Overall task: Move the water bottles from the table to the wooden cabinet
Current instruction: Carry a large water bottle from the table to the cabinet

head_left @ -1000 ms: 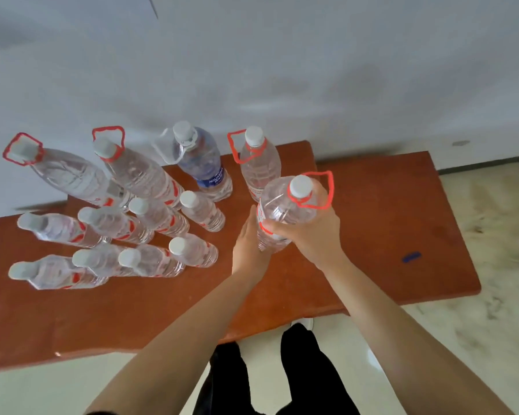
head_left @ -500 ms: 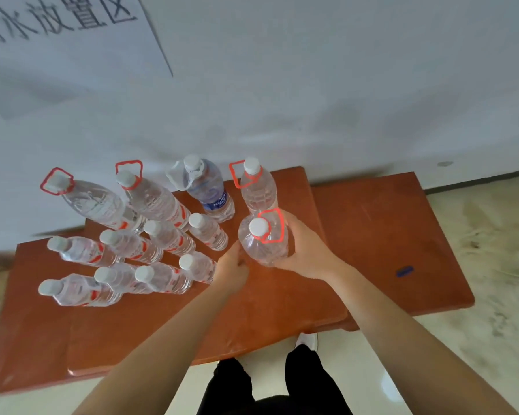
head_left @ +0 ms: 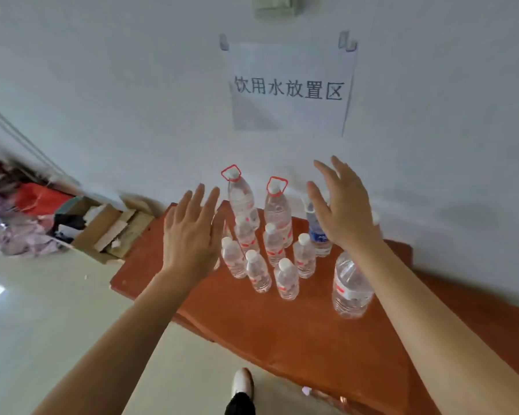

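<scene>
Several clear water bottles stand on a reddish-brown wooden top [head_left: 297, 333] against the wall. Two tall ones with red carry handles [head_left: 241, 199] [head_left: 277, 211] stand at the back, a blue-labelled bottle [head_left: 318, 235] is beside them, and small white-capped ones [head_left: 286, 278] are in front. A large bottle [head_left: 351, 289] stands alone under my right forearm. My left hand [head_left: 191, 232] hovers open left of the cluster. My right hand [head_left: 340, 205] is raised open above the blue-labelled bottle. Neither hand holds anything.
A paper sign with printed characters [head_left: 288, 88] hangs on the white wall. On the floor at left lie a cardboard box of scraps [head_left: 108, 229] and a heap of bags and cloth [head_left: 18, 214]. My shoe [head_left: 242, 381] stands near the wooden top's front edge.
Both hands let go of the large bottle, which now stands on the wooden top, and rose open. The view tilted up and swung, bringing the wall sign into sight.
</scene>
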`<state>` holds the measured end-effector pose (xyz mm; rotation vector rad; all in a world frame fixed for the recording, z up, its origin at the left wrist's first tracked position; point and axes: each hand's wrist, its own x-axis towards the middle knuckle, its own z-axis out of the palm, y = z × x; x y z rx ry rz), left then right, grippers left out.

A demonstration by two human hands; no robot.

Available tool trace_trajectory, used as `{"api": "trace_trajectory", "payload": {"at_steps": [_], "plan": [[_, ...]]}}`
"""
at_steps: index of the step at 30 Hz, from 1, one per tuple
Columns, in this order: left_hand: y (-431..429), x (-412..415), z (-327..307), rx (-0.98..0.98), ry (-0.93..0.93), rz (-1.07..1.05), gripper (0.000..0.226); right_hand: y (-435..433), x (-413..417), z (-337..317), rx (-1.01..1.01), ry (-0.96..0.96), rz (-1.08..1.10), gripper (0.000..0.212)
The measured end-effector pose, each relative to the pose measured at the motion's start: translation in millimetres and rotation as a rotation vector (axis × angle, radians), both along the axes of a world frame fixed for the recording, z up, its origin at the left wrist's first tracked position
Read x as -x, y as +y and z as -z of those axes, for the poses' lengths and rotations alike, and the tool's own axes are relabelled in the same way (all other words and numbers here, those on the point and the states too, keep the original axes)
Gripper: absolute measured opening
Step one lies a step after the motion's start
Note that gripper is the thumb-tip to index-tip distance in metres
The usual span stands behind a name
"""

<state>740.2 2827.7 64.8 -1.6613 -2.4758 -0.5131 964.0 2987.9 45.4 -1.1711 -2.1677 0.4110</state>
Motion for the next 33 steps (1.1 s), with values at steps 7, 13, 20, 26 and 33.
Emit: {"api": "trace_trajectory", "payload": {"at_steps": [7, 13, 20, 26, 33], "plan": [[-147, 102, -64, -0.129, 0.171, -0.341, 0.059, -94, 158, -54, -0.178, 0.07, -0.357, 0.06], [-348, 199, -113, -0.195, 0.471, -0.688, 0.062, -252, 313, -122, -0.514, 0.18, -0.638, 0.056], [-632, 286, -136, -0.212, 0.617, -1.071, 0.064, -504, 496, -150, -0.694, 0.251, -0.921, 0.065], [-790, 320, -155, -0.171, 0.707, -1.296, 0.067, -676, 603, -158, -0.665, 0.322, -1.095, 0.066], [-897, 391, -137, -0.069, 0.713, -1.499, 0.071, -819, 723, -133, -0.647, 0.487, -1.339, 0.067]]}}
